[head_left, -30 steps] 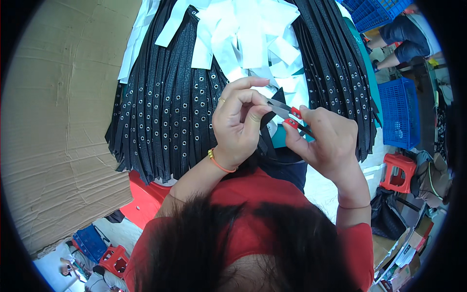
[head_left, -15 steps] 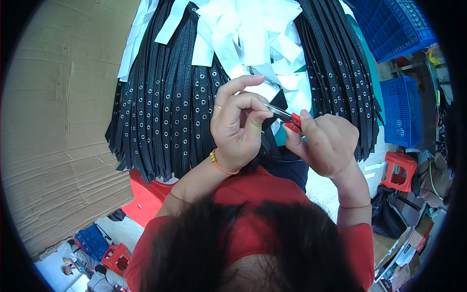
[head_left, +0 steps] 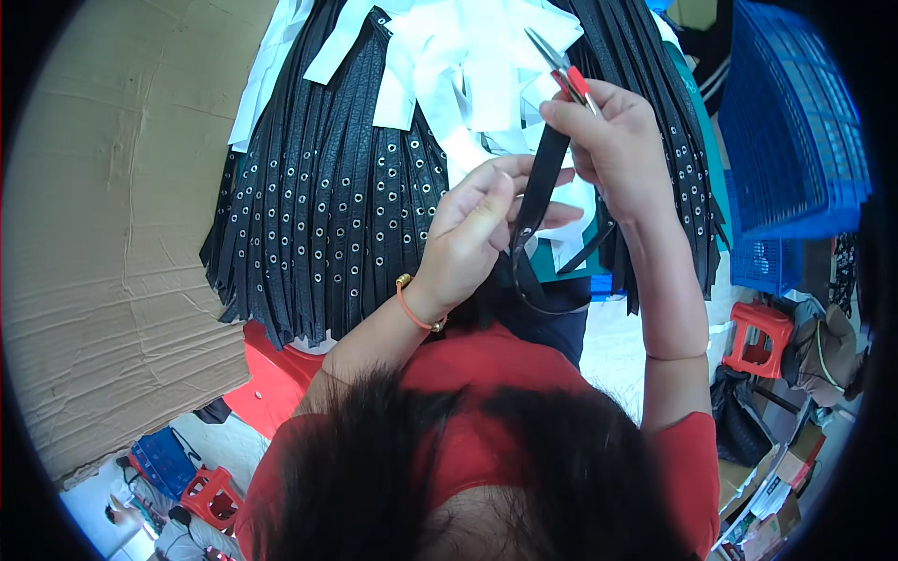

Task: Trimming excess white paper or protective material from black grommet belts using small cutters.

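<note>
My right hand (head_left: pixel 622 150) is raised toward the far side, closed around small pointed thread snips (head_left: pixel 574 84) with red handles, tips facing far left. A black strap (head_left: pixel 537 187) with metal eyelets hangs below the right thumb, and its lower end curves near my lap. My left hand (head_left: pixel 468 229) is beside the strap with fingers stretched out behind it; whether they touch it I cannot tell. Many black eyelet straps (head_left: pixel 318 196) lie side by side on the left, with more straps (head_left: pixel 622 56) on the right. White strips (head_left: pixel 486 84) lie between them.
Cardboard (head_left: pixel 84 234) covers the left side. A large blue basket (head_left: pixel 795 122) stands at the far right, with another blue basket (head_left: pixel 762 266) below it. Red stools (head_left: pixel 756 338) and a black bag (head_left: pixel 741 421) are on the floor to the right.
My right hand has moved up and away with the snips, apart from my left hand. The left fingers have opened from a pinch. The large blue basket appears lower and nearer.
</note>
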Available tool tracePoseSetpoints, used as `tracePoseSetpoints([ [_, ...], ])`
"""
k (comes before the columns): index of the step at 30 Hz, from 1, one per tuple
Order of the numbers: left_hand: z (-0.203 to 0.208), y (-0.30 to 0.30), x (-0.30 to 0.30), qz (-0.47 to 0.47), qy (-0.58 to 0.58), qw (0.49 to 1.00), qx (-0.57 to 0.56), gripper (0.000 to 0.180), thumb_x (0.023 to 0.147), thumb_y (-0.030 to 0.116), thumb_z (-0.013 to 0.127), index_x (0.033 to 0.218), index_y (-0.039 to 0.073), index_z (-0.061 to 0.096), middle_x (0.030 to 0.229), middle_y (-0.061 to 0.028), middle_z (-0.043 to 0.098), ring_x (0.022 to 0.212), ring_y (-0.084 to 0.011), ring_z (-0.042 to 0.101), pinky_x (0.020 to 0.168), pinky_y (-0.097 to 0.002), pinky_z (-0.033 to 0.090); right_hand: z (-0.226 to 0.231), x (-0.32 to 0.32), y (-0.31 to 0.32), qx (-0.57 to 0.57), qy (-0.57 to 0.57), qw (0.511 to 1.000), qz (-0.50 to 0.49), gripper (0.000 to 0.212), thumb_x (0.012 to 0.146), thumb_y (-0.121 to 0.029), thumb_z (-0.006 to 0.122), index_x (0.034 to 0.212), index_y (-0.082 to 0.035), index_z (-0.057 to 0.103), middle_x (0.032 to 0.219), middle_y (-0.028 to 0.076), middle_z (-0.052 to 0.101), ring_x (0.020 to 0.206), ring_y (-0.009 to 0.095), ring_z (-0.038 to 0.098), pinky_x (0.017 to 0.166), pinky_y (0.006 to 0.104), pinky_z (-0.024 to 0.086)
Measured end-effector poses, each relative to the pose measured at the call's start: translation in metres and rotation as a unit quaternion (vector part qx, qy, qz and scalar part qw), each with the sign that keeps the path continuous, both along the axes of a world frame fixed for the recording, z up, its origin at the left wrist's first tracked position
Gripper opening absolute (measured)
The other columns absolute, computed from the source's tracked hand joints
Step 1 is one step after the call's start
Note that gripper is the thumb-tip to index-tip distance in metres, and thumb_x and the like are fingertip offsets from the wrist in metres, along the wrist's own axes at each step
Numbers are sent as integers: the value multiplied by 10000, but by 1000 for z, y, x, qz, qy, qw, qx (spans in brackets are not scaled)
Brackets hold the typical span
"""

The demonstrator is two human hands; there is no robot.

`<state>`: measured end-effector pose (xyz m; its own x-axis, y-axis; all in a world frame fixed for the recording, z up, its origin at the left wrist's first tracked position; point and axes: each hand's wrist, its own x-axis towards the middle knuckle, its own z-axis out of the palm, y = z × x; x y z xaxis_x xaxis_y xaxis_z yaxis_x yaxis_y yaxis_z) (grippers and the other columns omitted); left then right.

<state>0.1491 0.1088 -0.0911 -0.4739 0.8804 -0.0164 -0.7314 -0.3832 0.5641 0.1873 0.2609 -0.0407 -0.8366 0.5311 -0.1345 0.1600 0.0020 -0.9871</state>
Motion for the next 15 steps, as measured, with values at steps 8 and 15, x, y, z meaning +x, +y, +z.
tracePoseSetpoints([
  [8,0,-13,6,-58,162,983,-67,409,870,17,492,1245,-84,363,1192,-214,513,1075,-262,549,919,-339,448,8,-17,17,-15,1,999,33,131,815,-164,629,814,-46,574,474,-82,393,358,-6,301,354,153,191],
  [15,11,-15,4,-32,101,991,-80,371,885,33,469,1231,-85,404,1202,-220,507,1094,-310,534,924,-385,452,5,-16,13,-72,25,996,35,163,839,-201,622,805,-49,573,477,-92,375,366,-10,295,355,155,175],
])
